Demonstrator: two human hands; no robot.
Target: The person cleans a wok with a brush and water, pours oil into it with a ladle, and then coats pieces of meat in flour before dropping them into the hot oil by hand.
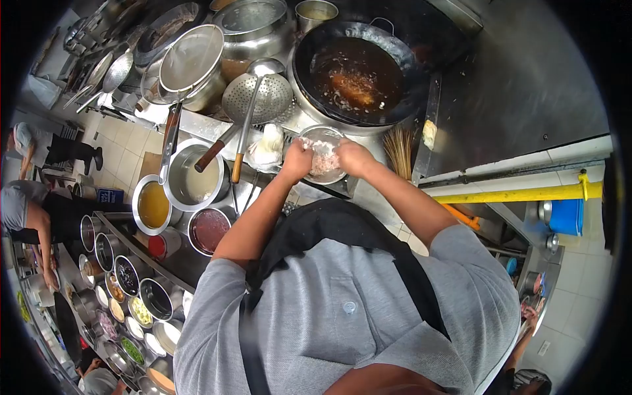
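Observation:
A round metal bowl (pixel 320 131) with pale pink, white-dusted pieces of food (pixel 324 162) sits just in front of me. My left hand (pixel 298 160) is closed over the bowl's left side, with pale bits near its fingertips. At the opposite side, my right hand (pixel 354 158) is also closed, its fingertips over the food. What either hand pinches is too small to make out. Beyond the bowl is a large black wok (pixel 306 99) of dark brown oil (pixel 329 59), with a foamy orange-brown patch in it.
Left of the wok lie a perforated strainer (pixel 240 102), a ladle (pixel 249 118) and a mesh sieve (pixel 191 59). Several pots surround a yellow-liquid pot (pixel 155 205). A bamboo brush (pixel 398 148) stands right of my hand. Another person (pixel 26 204) works at far left.

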